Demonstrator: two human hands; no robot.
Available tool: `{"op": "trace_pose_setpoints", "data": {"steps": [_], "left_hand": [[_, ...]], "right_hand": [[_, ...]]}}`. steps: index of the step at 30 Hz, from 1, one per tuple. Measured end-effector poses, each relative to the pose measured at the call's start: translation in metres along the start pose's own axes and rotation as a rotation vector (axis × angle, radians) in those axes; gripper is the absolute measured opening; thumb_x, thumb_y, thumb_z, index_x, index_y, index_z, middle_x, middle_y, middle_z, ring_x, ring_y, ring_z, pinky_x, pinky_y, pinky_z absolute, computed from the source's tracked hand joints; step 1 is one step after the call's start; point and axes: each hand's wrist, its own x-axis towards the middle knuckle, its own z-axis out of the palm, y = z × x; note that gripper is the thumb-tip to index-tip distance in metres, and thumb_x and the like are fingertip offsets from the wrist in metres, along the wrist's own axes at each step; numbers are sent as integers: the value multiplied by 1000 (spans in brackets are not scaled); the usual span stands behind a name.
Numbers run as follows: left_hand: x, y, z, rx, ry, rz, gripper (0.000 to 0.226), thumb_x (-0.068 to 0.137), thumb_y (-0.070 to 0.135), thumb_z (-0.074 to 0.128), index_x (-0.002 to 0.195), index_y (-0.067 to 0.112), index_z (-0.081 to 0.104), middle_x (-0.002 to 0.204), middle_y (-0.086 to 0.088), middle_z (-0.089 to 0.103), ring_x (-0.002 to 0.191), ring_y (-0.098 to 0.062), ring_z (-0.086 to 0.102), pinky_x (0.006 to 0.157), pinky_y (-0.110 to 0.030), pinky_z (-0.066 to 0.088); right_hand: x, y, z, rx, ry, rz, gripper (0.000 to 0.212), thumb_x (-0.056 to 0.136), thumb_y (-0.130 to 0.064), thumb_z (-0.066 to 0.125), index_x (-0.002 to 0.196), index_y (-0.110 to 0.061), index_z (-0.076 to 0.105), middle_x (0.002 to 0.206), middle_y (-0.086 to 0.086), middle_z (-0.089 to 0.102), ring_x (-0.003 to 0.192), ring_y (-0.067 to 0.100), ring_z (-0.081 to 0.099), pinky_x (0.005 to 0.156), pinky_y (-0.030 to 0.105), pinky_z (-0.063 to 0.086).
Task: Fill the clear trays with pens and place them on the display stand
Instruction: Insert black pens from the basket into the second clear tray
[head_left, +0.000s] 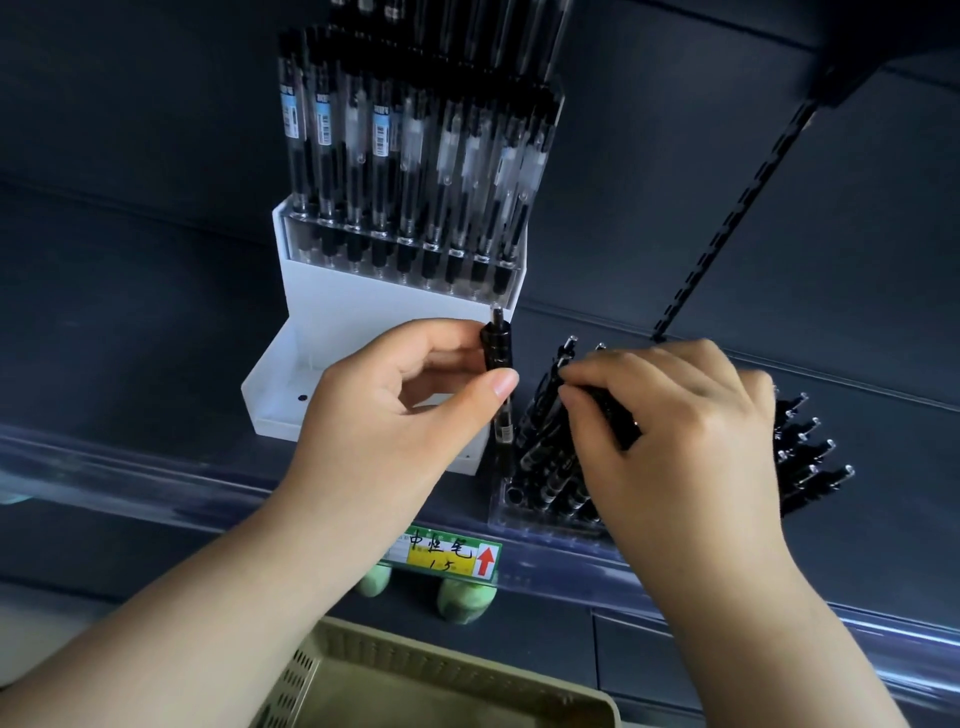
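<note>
A white display stand (363, 306) sits on the dark shelf, its upper tier carrying a clear tray with several black pens (410, 171) standing upright. Its lower step (283, 387) holds no tray. To the right lies a second clear tray (540, 519) with several black pens (550, 447) leaning in it. My left hand (395, 400) pinches one black pen (500, 374) upright between thumb and fingers, at the left edge of that tray. My right hand (675, 431) grips another black pen (608, 410) over the tray and hides much of it.
A clear price rail (156, 483) runs along the shelf's front edge, with a green and yellow price label (447, 556). A beige perforated basket (426, 691) is below, close to me. A slotted black upright (737, 208) rises at the right.
</note>
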Motion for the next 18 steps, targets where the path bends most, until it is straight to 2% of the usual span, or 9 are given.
{"op": "trace_pose_setpoints", "data": {"steps": [2,8,13,18], "left_hand": [[0,1,0,12,1,14,20,75,32,70,95,36,69,92,18,72,89,-2,68,80,-23,55],[4,0,-4,-26,26,20,17,80,22,71,93,33,71,91,14,72,89,-7,69,82,-25,55],[5,-1,-4,-52,34,5,19,76,29,70,94,33,71,91,12,73,88,-9,69,80,-27,57],[4,-1,-2,-41,32,6,19,76,31,70,95,35,70,92,14,72,89,-9,69,83,-33,55]], "right_hand": [[0,-1,-5,-34,5,5,11,79,-20,62,80,-23,72,81,-10,69,83,23,59,72,34,28],[-4,-2,-14,-111,-24,-13,22,72,-18,55,79,-24,75,87,-9,69,83,24,58,72,33,26],[-8,-2,-12,-157,-84,-5,29,73,-21,50,87,-25,75,93,-5,66,84,27,56,73,32,23],[-11,-3,-14,-173,-62,-2,28,74,-20,52,90,-24,75,96,-3,65,85,28,55,73,33,23]]}}
